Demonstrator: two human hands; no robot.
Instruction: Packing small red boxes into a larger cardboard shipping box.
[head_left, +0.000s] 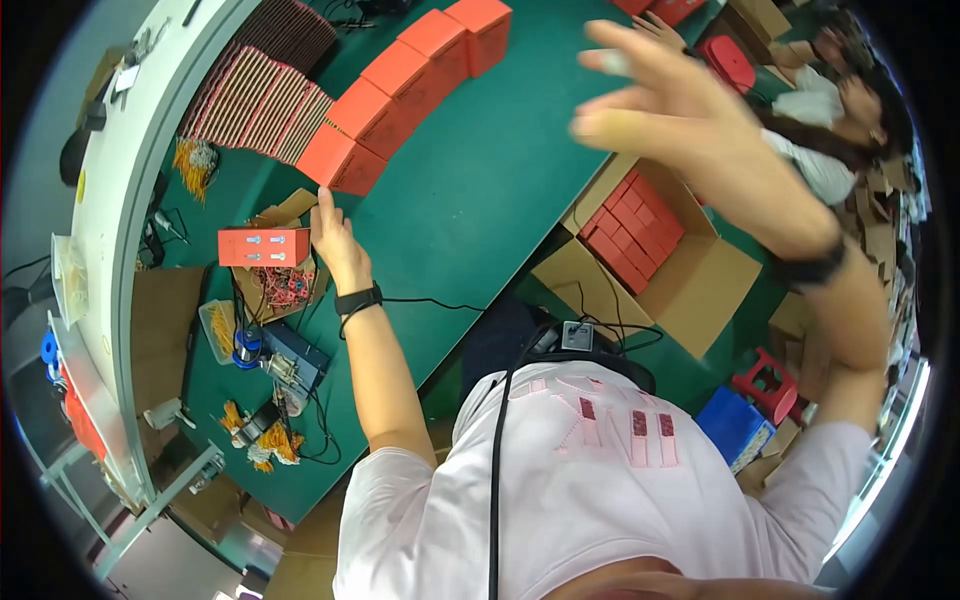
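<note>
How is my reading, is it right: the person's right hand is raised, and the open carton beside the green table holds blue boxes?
One thing is wrong: the boxes are red, not blue, as the head view shows. The right hand is indeed raised, and the open carton is beside the green table.

Green table (470,190), green floor (737,335) and red plastic stool (768,383).

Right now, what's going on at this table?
A person is at a green table. Their left hand is by the near end of a row of red boxes; contact is unclear. Their blurred right hand is raised, fingers spread, seemingly empty. Beside the table, an open carton holds smaller red boxes.
</note>
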